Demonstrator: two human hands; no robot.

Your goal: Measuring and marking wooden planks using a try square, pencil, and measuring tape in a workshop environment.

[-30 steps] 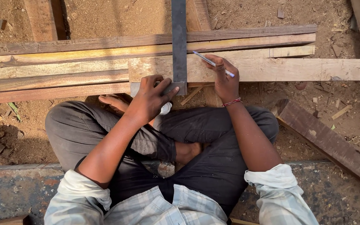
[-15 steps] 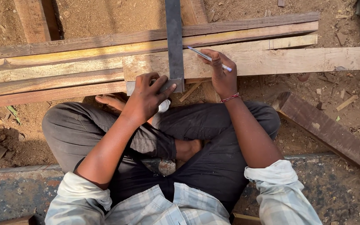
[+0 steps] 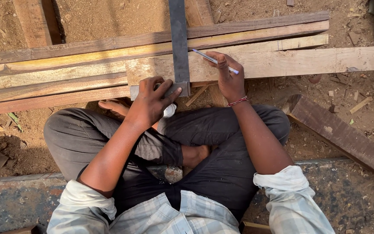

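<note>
1. The left hand (image 3: 150, 102) clamps the try square (image 3: 179, 52) flat onto the pale plank (image 3: 282, 63).
2. The right hand (image 3: 227, 76) pinches a pencil (image 3: 215, 60) just right of the blade.
3. Beyond both hands, wooden battens (image 3: 66, 65) lie stacked on bare dirt ground (image 3: 109, 19).

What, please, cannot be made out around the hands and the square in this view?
- Square: its far end is cut off by the top edge.
- Pencil: any drawn line is too faint.
- Left hand: covers part of the square's stock.
- Right hand: hides the plank beneath.
</note>
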